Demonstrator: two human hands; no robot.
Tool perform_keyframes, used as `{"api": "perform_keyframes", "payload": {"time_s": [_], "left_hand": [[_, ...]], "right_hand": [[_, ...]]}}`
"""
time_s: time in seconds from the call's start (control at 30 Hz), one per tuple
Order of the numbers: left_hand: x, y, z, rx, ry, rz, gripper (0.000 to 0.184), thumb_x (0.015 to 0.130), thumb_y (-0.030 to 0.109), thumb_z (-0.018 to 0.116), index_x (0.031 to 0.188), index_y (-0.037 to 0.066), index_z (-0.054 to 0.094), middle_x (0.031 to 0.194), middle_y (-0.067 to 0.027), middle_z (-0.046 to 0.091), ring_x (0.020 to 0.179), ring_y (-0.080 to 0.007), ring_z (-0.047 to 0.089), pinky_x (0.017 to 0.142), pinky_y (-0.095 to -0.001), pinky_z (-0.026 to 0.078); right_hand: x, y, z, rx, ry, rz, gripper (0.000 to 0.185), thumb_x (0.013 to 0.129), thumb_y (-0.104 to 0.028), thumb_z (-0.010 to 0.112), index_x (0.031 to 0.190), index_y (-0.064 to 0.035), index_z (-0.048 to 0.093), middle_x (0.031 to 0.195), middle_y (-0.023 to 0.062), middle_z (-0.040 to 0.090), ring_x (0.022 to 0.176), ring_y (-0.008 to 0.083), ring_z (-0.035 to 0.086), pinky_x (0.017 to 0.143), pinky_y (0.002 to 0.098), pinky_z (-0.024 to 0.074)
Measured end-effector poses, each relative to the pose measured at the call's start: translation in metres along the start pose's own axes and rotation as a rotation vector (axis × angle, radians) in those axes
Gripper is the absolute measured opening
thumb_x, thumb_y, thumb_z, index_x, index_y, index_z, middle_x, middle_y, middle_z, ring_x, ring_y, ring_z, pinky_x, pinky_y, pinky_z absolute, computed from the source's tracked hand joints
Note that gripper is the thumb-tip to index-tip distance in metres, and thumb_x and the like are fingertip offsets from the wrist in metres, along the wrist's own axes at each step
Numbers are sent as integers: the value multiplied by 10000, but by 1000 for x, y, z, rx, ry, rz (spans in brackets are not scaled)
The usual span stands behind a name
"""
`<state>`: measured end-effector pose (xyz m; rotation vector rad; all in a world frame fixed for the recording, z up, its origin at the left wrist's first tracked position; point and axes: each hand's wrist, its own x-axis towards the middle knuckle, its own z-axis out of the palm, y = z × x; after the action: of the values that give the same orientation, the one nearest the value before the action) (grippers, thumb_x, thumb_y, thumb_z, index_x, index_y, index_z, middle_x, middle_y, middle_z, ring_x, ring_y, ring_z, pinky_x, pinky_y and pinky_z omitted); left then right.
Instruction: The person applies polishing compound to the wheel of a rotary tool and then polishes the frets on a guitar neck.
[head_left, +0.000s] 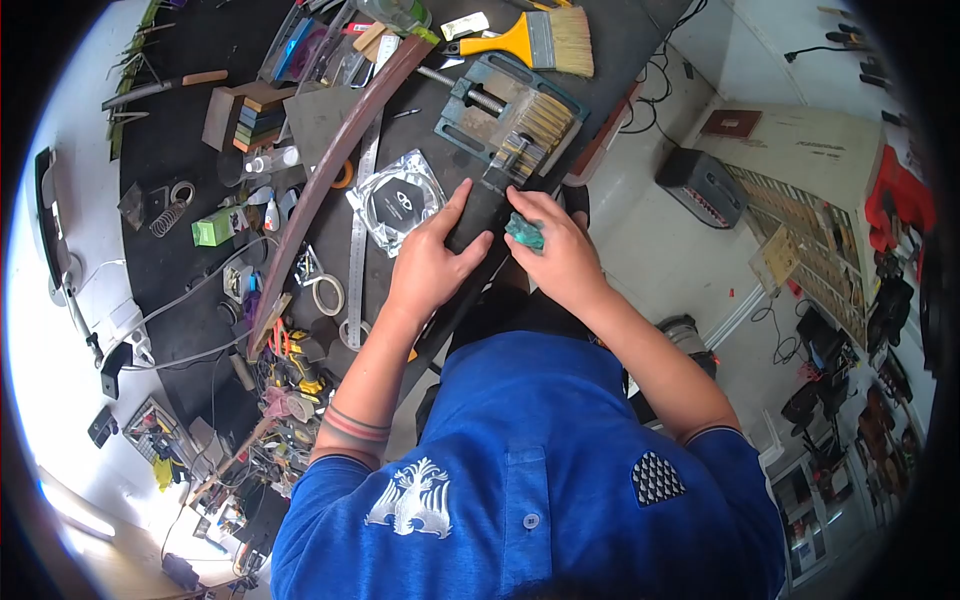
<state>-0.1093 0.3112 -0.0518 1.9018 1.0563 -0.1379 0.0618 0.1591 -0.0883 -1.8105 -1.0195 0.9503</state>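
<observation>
Left hand (428, 262): thumb and forefinger spread along a dark piece (478, 215) that reaches to the vise (465, 132); whether it grips or merely steadies cannot be told.
Right hand (562, 250): fingers curled closed round a teal piece (525, 233), held just beside the dark piece, on the person's right of it.
Setting: dark bench (415, 137), its edge close by both hands; yellowish strips (545, 120) lie at the vise, clamped or loose, unclear; yellow-handled brush (530, 43) beyond, near it.
Left-side stock: silvery packet (400, 203) just beside the left hand; steel ruler (360, 235) and curved brown strip (335, 165) farther off.
Hazards, by judgement: the dark piece could twist or slide, should the left hand bear only lightly; the teal piece could drop past the bench edge, should the curled fingers loosen; fingertips could be scraped, both hands being close to the dark piece; the packet could be pushed askew by a leftward shift of the left hand; the yellowish strips could be jarred out of line by a knock to the vise, if unclamped
</observation>
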Motion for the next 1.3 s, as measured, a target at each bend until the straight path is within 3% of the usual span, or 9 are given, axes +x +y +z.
{"api": "perform_keyframes", "payload": {"time_s": [0.17, 0.27, 0.57, 0.67, 0.97, 1.07, 1.17, 1.3], "left_hand": [[1, 2, 0, 62, -64, 21, 831, 1014, 286, 891, 1780, 168, 592, 1380, -255, 852, 1251, -373, 857, 1098, -432, 634], [2, -4, 3, 51, -43, 53, 844, 990, 349, 886, 1771, 201, 603, 1302, -269, 852, 1147, -457, 837, 1027, -510, 654], [2, -10, 3, 6, 30, 53, 838, 989, 341, 884, 1760, 162, 609, 1302, -271, 853, 1170, -456, 836, 1045, -506, 655], [1, -5, 0, 43, -15, 49, 818, 1015, 274, 883, 1769, 141, 597, 1386, -269, 847, 1248, -380, 858, 1091, -443, 640], [3, -8, 3, -5, 112, 0, 828, 1012, 300, 887, 1772, 141, 599, 1314, -253, 875, 1165, -331, 888, 1050, -432, 652], [3, -7, 1, 6, 104, -28, 823, 1014, 307, 886, 1771, 149, 603, 1316, -252, 875, 1177, -340, 884, 1050, -437, 653], [2, -4, 0, -13, 85, -18, 828, 1001, 353, 873, 1762, 161, 607, 1348, -289, 839, 1176, -457, 840, 1036, -508, 659], [1, -6, 2, 56, 26, 39, 825, 1013, 328, 882, 1775, 186, 600, 1334, -267, 854, 1174, -428, 859, 1038, -466, 658]], "right_hand": [[-13, 2, -1, 18, 18, 52, 628, 1040, -60, 813, 1641, 32, 653, 1528, 191, 696, 1385, 419, 719, 1176, 438, 568], [-14, 5, 1, 32, 31, 31, 625, 1043, -64, 812, 1640, 36, 653, 1525, 192, 698, 1386, 418, 719, 1175, 438, 568], [2, -1, 8, 23, 38, 23, 617, 1037, -64, 815, 1626, 42, 663, 1516, 204, 702, 1371, 427, 722, 1165, 442, 570], [-4, 0, 6, 5, 42, 28, 621, 1032, -62, 814, 1626, 39, 664, 1517, 204, 702, 1372, 432, 721, 1168, 446, 569], [17, -2, 15, 35, 16, 26, 647, 1027, -53, 813, 1647, 29, 649, 1554, 196, 689, 1423, 434, 691, 1192, 462, 566], [18, -2, 15, 31, 13, 18, 644, 1028, -53, 813, 1644, 33, 649, 1557, 198, 687, 1425, 434, 690, 1194, 462, 566], [15, -2, 15, 30, 20, 22, 638, 1030, -55, 817, 1638, 43, 652, 1548, 201, 692, 1412, 432, 700, 1190, 454, 564], [-1, 0, 9, 36, 43, 24, 629, 1038, -60, 821, 1634, 54, 655, 1539, 207, 697, 1396, 425, 714, 1185, 444, 561]]}}
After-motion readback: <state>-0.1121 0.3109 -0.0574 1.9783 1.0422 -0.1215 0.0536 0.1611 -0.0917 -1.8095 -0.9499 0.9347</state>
